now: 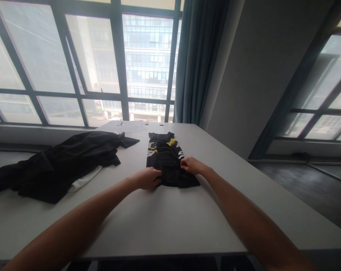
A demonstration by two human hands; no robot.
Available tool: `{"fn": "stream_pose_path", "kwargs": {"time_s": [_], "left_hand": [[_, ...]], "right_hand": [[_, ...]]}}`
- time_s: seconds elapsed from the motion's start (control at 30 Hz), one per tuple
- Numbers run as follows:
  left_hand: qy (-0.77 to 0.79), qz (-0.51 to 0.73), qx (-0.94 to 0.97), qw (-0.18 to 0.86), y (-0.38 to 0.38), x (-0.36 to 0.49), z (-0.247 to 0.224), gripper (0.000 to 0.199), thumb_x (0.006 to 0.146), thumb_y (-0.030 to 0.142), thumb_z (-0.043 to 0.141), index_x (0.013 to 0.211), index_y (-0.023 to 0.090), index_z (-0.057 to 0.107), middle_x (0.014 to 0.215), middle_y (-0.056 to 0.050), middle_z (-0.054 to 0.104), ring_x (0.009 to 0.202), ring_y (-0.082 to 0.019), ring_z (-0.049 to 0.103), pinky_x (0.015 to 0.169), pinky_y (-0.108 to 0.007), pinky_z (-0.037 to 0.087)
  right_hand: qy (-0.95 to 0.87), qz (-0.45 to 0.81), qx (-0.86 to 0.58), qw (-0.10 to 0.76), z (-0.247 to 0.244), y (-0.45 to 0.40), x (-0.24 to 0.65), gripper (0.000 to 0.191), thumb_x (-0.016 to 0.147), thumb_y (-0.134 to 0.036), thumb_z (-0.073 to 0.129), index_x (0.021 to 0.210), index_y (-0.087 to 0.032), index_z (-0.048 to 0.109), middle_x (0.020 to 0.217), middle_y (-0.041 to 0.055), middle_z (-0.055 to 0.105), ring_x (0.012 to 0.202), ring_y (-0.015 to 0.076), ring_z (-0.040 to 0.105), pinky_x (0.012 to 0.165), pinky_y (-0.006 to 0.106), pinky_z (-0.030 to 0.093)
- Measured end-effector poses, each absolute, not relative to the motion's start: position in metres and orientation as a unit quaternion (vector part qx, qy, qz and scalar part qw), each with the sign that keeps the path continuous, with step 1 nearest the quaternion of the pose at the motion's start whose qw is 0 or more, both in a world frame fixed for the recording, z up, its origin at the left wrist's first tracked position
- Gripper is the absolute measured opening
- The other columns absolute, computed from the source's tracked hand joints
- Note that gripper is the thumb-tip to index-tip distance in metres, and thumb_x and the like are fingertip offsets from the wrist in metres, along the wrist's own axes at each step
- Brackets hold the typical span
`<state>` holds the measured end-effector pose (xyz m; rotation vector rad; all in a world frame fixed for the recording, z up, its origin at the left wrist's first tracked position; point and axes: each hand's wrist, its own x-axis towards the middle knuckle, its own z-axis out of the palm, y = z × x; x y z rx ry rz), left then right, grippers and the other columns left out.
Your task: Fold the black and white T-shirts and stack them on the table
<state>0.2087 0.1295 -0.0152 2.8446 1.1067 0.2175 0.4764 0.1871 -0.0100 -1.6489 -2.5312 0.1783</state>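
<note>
A black garment with yellow and white print lies on the white table, its sides folded inward into a narrow strip. At its near left edge is my left hand, fingers curled on the fabric. My right hand pinches the fabric at the right edge, slightly farther from me. The near end of the garment flares out to the right, below my right hand.
A heap of dark clothing covers the table's left side, with a white piece showing under it. Papers lie at the far end of the white table. Behind stand windows and a blue-grey curtain.
</note>
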Motion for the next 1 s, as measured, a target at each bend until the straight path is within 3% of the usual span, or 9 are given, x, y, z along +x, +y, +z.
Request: {"fn": "stream_pose_path", "kwargs": {"time_s": [0.07, 0.13, 0.2, 0.27, 0.37, 0.43, 0.53, 0.8, 1.0], "left_hand": [[0.341, 0.064, 0.930, 0.119, 0.135, 0.199, -0.012, 0.014, 0.084, 0.030, 0.063, 0.087, 0.018, 0.070, 0.076, -0.003, 0.070, 0.067, -0.017, 0.064, 0.059, -0.024, 0.045], [0.333, 0.060, 0.916, 0.215, 0.141, 0.192, -0.011, 0.025, 0.082, 0.042, 0.066, 0.083, 0.018, 0.071, 0.070, -0.001, 0.069, 0.062, -0.014, 0.061, 0.054, -0.023, 0.043], [0.358, 0.083, 0.889, 0.273, 0.148, 0.188, -0.013, 0.042, 0.087, 0.056, 0.057, 0.082, 0.017, 0.071, 0.067, -0.001, 0.068, 0.058, -0.014, 0.060, 0.053, -0.022, 0.043], [0.402, 0.150, 0.872, 0.236, 0.156, 0.190, -0.018, 0.048, 0.094, 0.056, 0.046, 0.086, 0.016, 0.071, 0.068, -0.003, 0.069, 0.059, -0.014, 0.060, 0.056, -0.024, 0.045], [0.436, 0.244, 0.863, 0.071, 0.174, 0.198, -0.022, 0.034, 0.095, 0.040, 0.046, 0.098, 0.018, 0.072, 0.090, -0.006, 0.072, 0.080, -0.019, 0.066, 0.070, -0.027, 0.049], [0.440, 0.232, 0.867, -0.007, 0.190, 0.205, -0.020, 0.030, 0.095, 0.034, 0.045, 0.104, 0.022, 0.071, 0.106, -0.007, 0.071, 0.094, -0.021, 0.066, 0.078, -0.029, 0.050], [0.462, 0.118, 0.876, -0.065, 0.219, 0.217, -0.009, 0.033, 0.098, 0.034, 0.041, 0.108, 0.026, 0.071, 0.112, -0.007, 0.068, 0.098, -0.023, 0.066, 0.080, -0.031, 0.051], [0.497, -0.016, 0.865, -0.072, 0.292, 0.247, 0.012, 0.027, 0.076, 0.013, 0.065, 0.099, 0.022, 0.075, 0.109, -0.010, 0.072, 0.101, -0.027, 0.066, 0.087, -0.034, 0.051], [0.504, -0.041, 0.863, -0.004, 0.326, 0.241, 0.007, 0.020, 0.062, 0.011, 0.074, 0.079, 0.022, 0.076, 0.088, -0.006, 0.075, 0.083, -0.022, 0.068, 0.079, -0.029, 0.052]], "right_hand": [[-0.838, 0.097, -0.535, 0.047, -0.007, 0.186, 0.476, 0.009, 0.085, -0.019, 0.065, 0.086, -0.018, 0.074, 0.085, 0.0025, 0.071, 0.078, 0.0143, 0.063, 0.067, 0.021, 0.043], [-0.834, 0.102, -0.541, 0.047, -0.005, 0.184, 0.475, 0.012, 0.087, -0.027, 0.065, 0.083, -0.018, 0.073, 0.082, 0.0022, 0.070, 0.076, 0.0138, 0.062, 0.064, 0.021, 0.040], [-0.820, 0.063, -0.565, 0.069, -0.004, 0.182, 0.472, 0.024, 0.090, -0.040, 0.062, 0.083, -0.019, 0.071, 0.083, 0.0033, 0.070, 0.075, 0.0148, 0.062, 0.062, 0.023, 0.039], [-0.800, 0.014, -0.592, 0.095, -0.005, 0.181, 0.469, 0.032, 0.093, -0.048, 0.056, 0.087, -0.020, 0.070, 0.086, 0.0046, 0.070, 0.077, 0.0164, 0.062, 0.063, 0.025, 0.037], [-0.792, -0.013, -0.603, 0.093, -0.009, 0.180, 0.462, 0.029, 0.094, -0.047, 0.054, 0.094, -0.022, 0.068, 0.093, 0.0055, 0.070, 0.081, 0.0177, 0.063, 0.065, 0.025, 0.038], [-0.800, -0.018, -0.594, 0.076, -0.013, 0.180, 0.458, 0.026, 0.093, -0.045, 0.057, 0.095, -0.022, 0.068, 0.098, 0.0066, 0.070, 0.084, 0.0185, 0.064, 0.067, 0.025, 0.039], [-0.808, -0.029, -0.585, 0.069, -0.019, 0.180, 0.454, 0.025, 0.093, -0.043, 0.057, 0.096, -0.021, 0.068, 0.103, 0.0081, 0.068, 0.089, 0.0198, 0.064, 0.070, 0.026, 0.040], [-0.802, -0.041, -0.584, 0.115, -0.033, 0.186, 0.455, 0.024, 0.095, -0.043, 0.054, 0.093, -0.022, 0.065, 0.099, 0.0053, 0.069, 0.087, 0.0189, 0.063, 0.069, 0.027, 0.037], [-0.773, -0.121, -0.575, 0.240, -0.040, 0.196, 0.454, 0.026, 0.099, -0.037, 0.046, 0.097, -0.019, 0.064, 0.105, 0.0082, 0.067, 0.103, 0.0215, 0.057, 0.086, 0.031, 0.036]]}}
